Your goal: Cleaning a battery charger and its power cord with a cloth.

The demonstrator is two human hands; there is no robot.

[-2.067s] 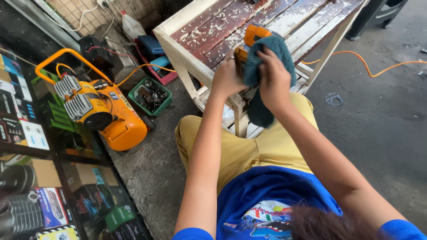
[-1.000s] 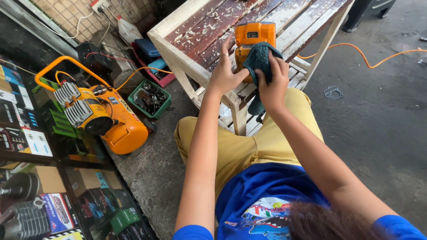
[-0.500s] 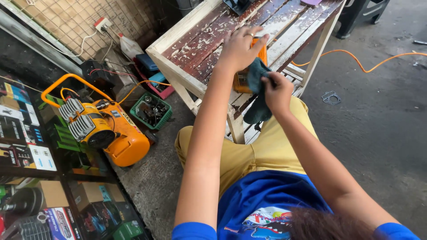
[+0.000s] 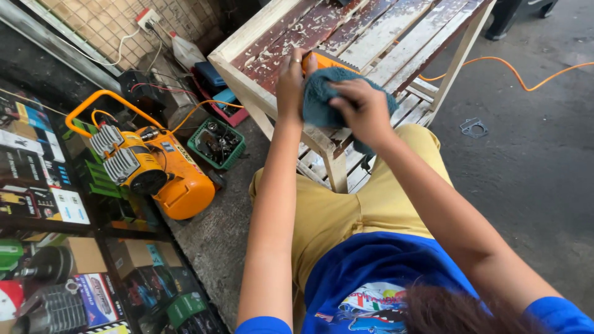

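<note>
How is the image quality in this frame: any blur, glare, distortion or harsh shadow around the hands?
Head view: even daylight, no hard shadows; wide-angle lens bends the worn white wooden bench edges; right hand on the teal cloth slightly motion-soft; left hand sharper; glossy orange air compressor shows mild sheen, no blown glare.

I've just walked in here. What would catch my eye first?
Most likely the two hands at the top centre: the right hand presses a teal cloth over an orange tool that the left hand steadies on a worn, paint-flecked wooden bench. Next, the bright orange compressor on the floor to the left.
</note>
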